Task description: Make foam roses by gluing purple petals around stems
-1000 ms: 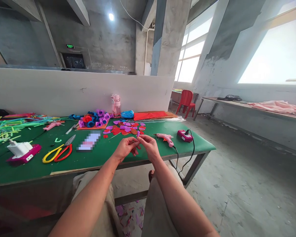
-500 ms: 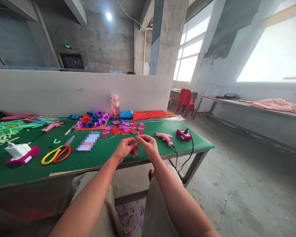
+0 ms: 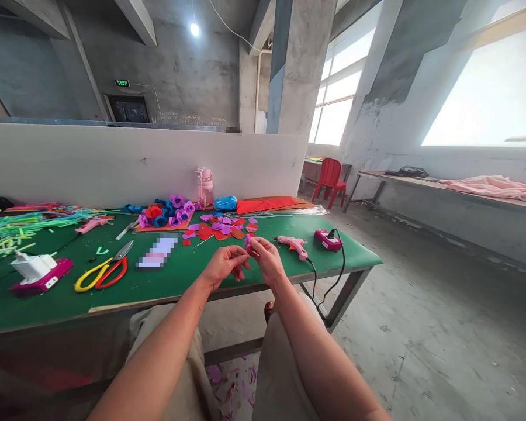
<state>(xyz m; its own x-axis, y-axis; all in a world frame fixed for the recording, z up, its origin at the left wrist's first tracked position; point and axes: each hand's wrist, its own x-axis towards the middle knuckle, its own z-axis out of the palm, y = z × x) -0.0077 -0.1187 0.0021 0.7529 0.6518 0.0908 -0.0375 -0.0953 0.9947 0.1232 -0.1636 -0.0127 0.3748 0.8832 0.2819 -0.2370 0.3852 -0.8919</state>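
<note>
- From where I stand, a small purple piece is up between the person's fingertips, just over the near side of the green table.
- The right hand pinches it between thumb and fingers.
- The left hand meets it there, thumb and forefinger closed on its lower end, the other fingers curled loosely.
- Just beyond the hands lie scattered red and purple paper petals, some overlapping.
- Near the right hand rests a pink glue gun, and past it a magenta power block with a black plug in it.
- Over on the person's left are scissors with one yellow and one red handle, blades a little apart.
- Behind the petals sit a bunch of paper flowers, a pink bottle, a blue bundle and red sheets.
- Farther off, a red chair stands past the table's end.
</note>
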